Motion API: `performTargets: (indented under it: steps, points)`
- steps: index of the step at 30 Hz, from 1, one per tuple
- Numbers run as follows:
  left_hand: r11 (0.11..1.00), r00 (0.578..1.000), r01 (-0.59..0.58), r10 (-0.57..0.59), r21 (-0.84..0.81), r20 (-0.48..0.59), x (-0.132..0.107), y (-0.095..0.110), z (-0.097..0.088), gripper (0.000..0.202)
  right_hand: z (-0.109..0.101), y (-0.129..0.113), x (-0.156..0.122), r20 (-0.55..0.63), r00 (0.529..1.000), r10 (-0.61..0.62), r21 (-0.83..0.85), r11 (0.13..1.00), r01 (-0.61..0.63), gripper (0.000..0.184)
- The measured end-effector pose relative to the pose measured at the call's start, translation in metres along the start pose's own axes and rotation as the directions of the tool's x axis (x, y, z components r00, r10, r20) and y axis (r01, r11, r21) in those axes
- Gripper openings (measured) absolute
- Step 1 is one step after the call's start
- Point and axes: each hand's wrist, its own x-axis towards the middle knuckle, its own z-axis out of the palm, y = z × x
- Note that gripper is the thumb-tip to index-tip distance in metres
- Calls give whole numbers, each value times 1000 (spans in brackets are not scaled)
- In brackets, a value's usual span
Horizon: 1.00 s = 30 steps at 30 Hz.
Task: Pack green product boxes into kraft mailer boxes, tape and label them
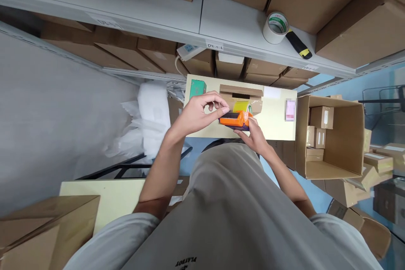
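Fingers of the right hand (255, 136) are wrapped around the right end of the orange package (232, 121) above the table's (276, 130) near side, probably for steadiness, while the left hand (201, 113), its fingertips narrow, meets the left end, pinching or not cannot be told.

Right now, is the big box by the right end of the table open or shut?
Open: the big box shows its inside, with no flap across its mouth, and small boxes are visible in it.
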Motion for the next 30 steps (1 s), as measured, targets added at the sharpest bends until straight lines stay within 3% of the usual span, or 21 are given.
performTargets:
  steps: [6, 10, 18, 30]
  points:
    - [990, 997, -52, 44, 133, 60, 4, 26, 5, 34, -1, 2, 2, 21, 999, -31, -39, 999, 31, 47]
    - [976, 999, -10, 3, 217, 32, 4, 40, 9, 35, 0, 4, 1, 32, 999, -17, -86, 996, 20, 50]
    - [977, 999, -34, 30, 213, 21, 1, 38, 13, 37, 2, 6, -3, 62, 996, 65, -145, 988, -55, 52]
    - [941, 984, -168, 176, 293, 0, -2, 34, 12, 32, 4, 7, 0, 81, 995, 67, -170, 984, -52, 47]
